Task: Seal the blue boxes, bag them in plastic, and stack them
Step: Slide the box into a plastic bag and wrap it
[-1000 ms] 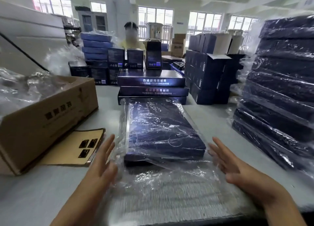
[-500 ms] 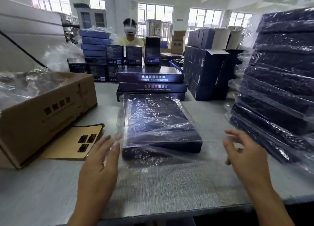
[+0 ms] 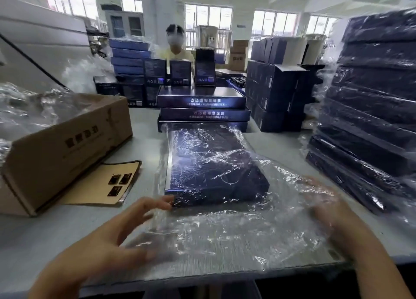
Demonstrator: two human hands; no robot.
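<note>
A flat dark blue box (image 3: 213, 170) lies in the middle of the table inside a clear plastic bag (image 3: 236, 235), whose loose end spreads toward me. My left hand (image 3: 108, 242) has its fingers spread, and the fingertips touch the bag at the box's near left corner. My right hand (image 3: 333, 211) is at the bag's right side, blurred and seen through the raised film; its grip is unclear. Behind the box is a stack of three unbagged blue boxes (image 3: 202, 109). A tall stack of bagged boxes (image 3: 371, 118) stands on the right.
An open cardboard carton (image 3: 67, 145) holding plastic bags sits at the left, with a brown card of small labels (image 3: 108, 184) beside it. Upright blue boxes (image 3: 276, 91) crowd the back right. A person (image 3: 176, 44) works across the grey table (image 3: 56, 242).
My right hand moved in from the right, and the bag's loose film now lies raised over it. My left hand shifted forward, and its fingertips reached the box's near left corner.
</note>
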